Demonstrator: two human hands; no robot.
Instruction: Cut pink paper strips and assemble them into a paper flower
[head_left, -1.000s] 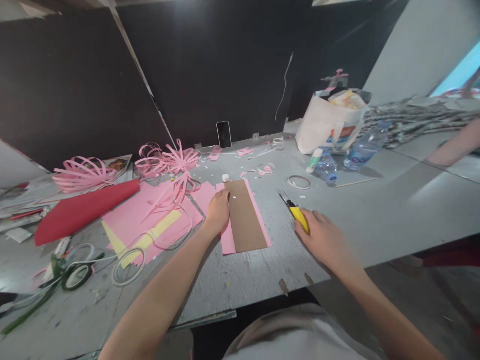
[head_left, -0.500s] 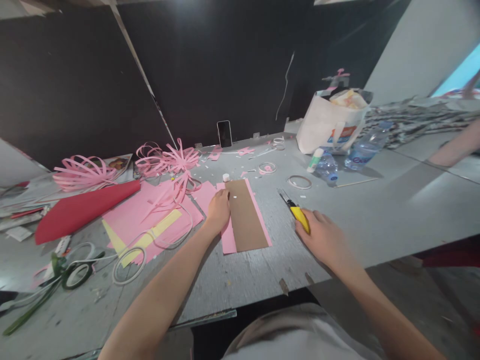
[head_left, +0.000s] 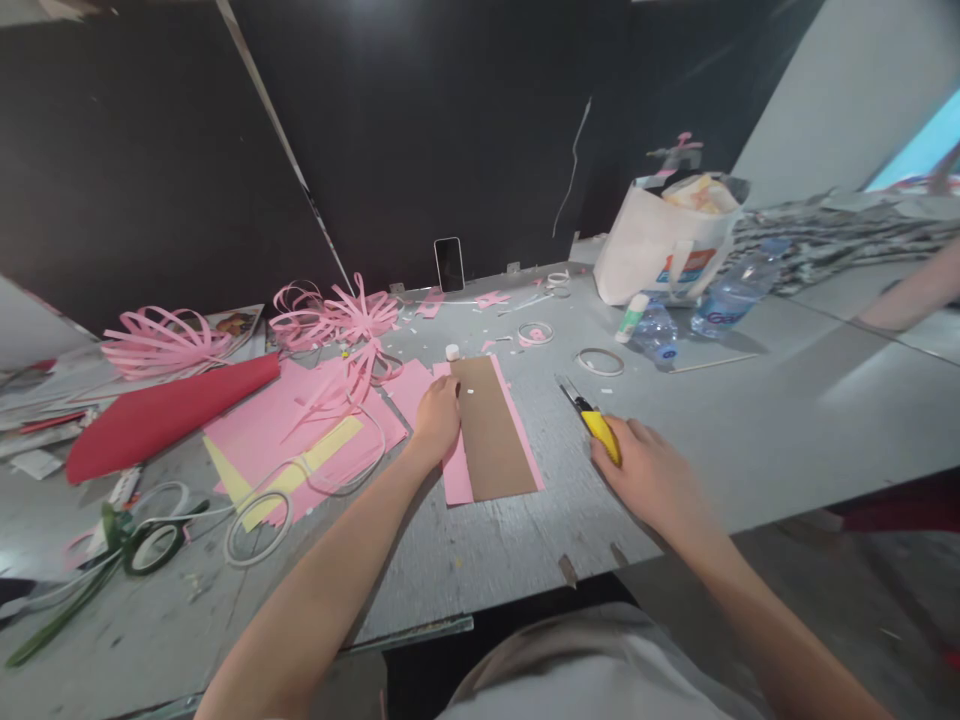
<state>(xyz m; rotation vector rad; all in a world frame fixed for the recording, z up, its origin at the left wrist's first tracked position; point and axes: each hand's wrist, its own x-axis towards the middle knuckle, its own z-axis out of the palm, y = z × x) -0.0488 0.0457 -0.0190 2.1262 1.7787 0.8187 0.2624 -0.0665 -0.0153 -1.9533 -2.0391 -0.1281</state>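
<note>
My left hand [head_left: 436, 418] presses down on the left edge of a brown cardboard strip [head_left: 490, 428] that lies on a pink paper sheet [head_left: 455, 480] on the grey table [head_left: 750, 410]. My right hand [head_left: 651, 478] rests on the table to the right of the strip and grips a yellow utility knife [head_left: 595, 420], its blade pointing away from me. The knife lies apart from the cardboard.
Pink and yellow sheets [head_left: 300, 440], a red paper roll [head_left: 161, 412], cut pink paper curls [head_left: 337, 318] and tape rolls [head_left: 154, 545] lie at left. A phone [head_left: 449, 264] leans on the dark wall. A white bag [head_left: 664, 240] and water bottles [head_left: 724, 295] stand at back right. Another person's arm [head_left: 911, 290] is at far right.
</note>
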